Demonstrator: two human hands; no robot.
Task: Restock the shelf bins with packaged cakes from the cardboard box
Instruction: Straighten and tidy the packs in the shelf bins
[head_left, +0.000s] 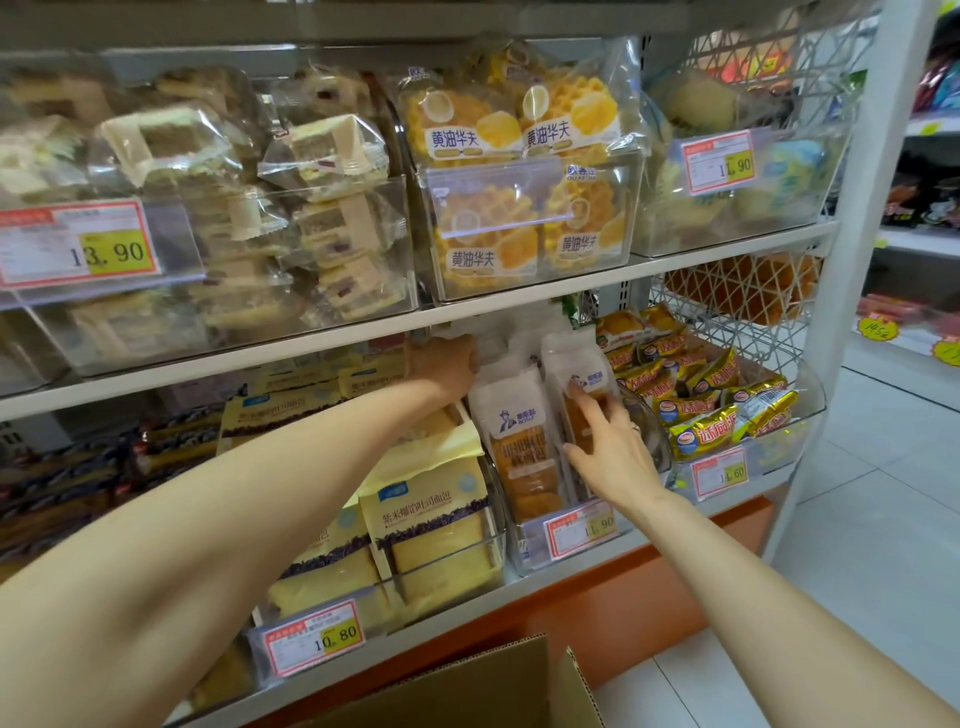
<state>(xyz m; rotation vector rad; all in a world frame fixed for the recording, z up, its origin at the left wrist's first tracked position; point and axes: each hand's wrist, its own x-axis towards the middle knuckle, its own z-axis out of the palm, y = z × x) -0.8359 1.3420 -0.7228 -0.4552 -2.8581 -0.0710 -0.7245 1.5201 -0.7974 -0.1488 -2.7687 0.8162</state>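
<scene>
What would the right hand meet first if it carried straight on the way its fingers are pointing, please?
The right hand points up and leftward; its fingertips seem to rest on the white-topped cake package standing in the bin, so that comes first, though depth is unclear.

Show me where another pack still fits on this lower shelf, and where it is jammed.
Some room shows in the 11.90 bin, between the white cake packs and its clear right wall, by the right hand. The left hand fits above the packs. The yellow toast bin and gold snack bin look crowded.
</scene>
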